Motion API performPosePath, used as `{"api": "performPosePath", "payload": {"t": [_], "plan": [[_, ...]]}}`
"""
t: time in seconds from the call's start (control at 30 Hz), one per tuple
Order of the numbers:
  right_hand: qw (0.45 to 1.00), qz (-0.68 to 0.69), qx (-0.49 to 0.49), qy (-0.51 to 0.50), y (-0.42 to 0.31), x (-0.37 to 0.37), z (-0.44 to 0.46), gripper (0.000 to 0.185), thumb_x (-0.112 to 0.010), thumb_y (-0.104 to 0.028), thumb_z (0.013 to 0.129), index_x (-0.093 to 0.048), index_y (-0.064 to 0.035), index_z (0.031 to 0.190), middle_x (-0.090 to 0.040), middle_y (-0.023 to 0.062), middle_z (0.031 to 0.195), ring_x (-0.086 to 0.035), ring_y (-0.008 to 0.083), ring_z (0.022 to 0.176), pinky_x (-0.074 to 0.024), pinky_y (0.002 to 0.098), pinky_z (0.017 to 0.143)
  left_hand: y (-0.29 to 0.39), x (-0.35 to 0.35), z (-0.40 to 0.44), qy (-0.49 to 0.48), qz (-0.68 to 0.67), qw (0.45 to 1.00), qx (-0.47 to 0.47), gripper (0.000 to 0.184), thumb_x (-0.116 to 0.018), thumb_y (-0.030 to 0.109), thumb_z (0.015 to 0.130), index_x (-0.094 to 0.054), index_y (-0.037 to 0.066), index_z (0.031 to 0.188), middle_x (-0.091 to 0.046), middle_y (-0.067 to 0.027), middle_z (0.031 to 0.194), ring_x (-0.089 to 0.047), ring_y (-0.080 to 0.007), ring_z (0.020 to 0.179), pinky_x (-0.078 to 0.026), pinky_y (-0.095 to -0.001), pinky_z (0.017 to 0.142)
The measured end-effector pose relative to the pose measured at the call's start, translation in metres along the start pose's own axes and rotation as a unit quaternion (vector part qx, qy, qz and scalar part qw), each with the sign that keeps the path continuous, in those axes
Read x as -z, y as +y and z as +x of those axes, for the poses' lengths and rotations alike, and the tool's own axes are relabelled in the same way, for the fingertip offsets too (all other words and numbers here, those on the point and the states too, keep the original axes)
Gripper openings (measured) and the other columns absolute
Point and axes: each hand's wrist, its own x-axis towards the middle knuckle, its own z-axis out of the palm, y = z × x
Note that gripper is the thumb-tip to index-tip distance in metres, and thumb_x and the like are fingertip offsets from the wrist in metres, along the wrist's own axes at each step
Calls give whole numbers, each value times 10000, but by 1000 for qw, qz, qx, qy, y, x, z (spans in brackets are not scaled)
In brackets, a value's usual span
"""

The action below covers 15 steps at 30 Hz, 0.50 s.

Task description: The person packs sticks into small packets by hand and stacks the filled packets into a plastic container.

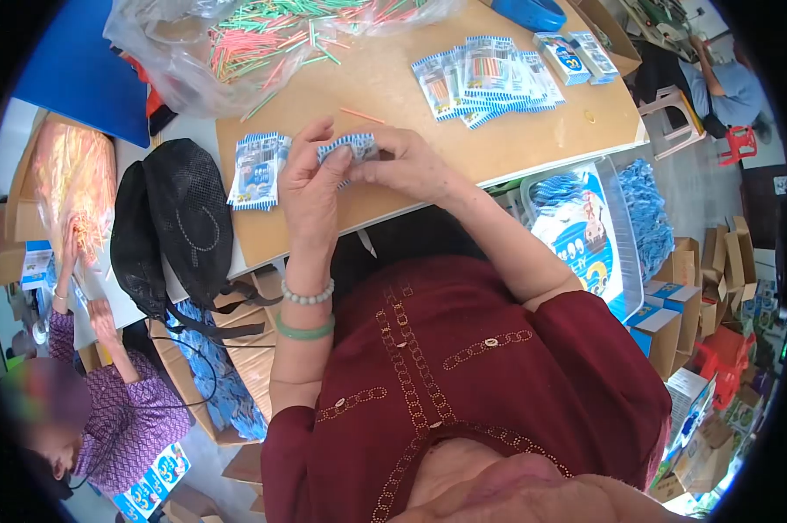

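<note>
Head view: left hand (313, 170) and right hand (409, 164) hold a crinkled packet (359, 143)

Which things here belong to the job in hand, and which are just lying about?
Likely part of the job:
- the small packet in the left hand and right hand
- coloured sticks
- the packet pile

Apparently just lying about:
- black bag
- blue ring-shaped object
- red stool
</note>
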Motion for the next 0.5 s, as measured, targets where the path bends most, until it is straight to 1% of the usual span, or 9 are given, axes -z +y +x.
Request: {"api": "performPosePath", "payload": {"t": [0.1,0.2,0.27,0.3,0.33,0.4,0.43,0.47,0.5], "plan": [[984,178,-22,-5,5,6,-3,220,-655,-51,817,-642,-53,1037,-651,-6,905,-586,79,866,-472,242,791,4,-8,0,-2,18,1000,-15,232,-615,137,892,-662,-18,1058,-560,-108,1208,-520,-174,1105,-430,-306,910],[986,-25,-60,156,-22,35,-6,219,-678,-107,811,-649,-56,1022,-652,-4,861,-591,89,834,-472,239,759,24,-3,6,27,46,998,-25,265,-613,162,890,-647,-12,1088,-576,-107,1194,-536,-191,1087,-435,-329,911],[943,-187,12,276,-19,83,-5,209,-681,-142,809,-638,-51,992,-653,2,858,-590,90,796,-476,246,736,36,13,7,76,80,994,-26,313,-627,185,872,-629,-3,1121,-596,-123,1165,-561,-225,1054,-441,-357,907],[932,-104,17,346,-35,91,-7,225,-680,-154,807,-629,-47,998,-655,15,899,-589,93,802,-478,266,749,36,27,8,89,86,992,-26,313,-627,185,872,-629,-3,1121,-596,-123,1165,-561,-225,1054,-441,-357,907],[921,-138,47,362,-27,114,-6,258,-682,-162,804,-624,-39,1023,-658,49,925,-603,126,819,-481,283,760,34,44,11,108,240,963,-65,326,-640,192,852,-625,3,1117,-605,-132,1133,-570,-248,1028,-445,-377,889],[910,-170,83,370,-12,148,-6,292,-684,-171,800,-619,-31,1048,-661,82,950,-616,158,835,-484,300,771,28,70,13,135,523,831,-133,357,-667,205,812,-615,15,1109,-623,-151,1071,-587,-293,977,-453,-416,853],[815,-421,54,395,-7,157,-7,296,-678,-165,801,-615,-21,1052,-657,115,959,-624,200,855,-486,320,775,25,75,11,143,524,829,-134,357,-667,205,812,-615,15,1109,-623,-151,1071,-587,-293,977,-453,-416,853],[657,-641,26,396,-8,158,-3,300,-671,-159,802,-611,-12,1056,-654,147,967,-631,242,874,-487,340,779,22,77,11,129,608,776,-111,356,-680,206,788,-616,20,1085,-623,-153,1035,-588,-303,959,-449,-426,833],[656,-641,37,397,-9,156,2,300,-671,-159,802,-611,-12,1056,-654,147,967,-631,242,874,-487,340,779,21,78,13,115,684,715,-87,357,-693,207,764,-616,25,1061,-622,-155,999,-588,-314,941,-445,-435,813]]}}
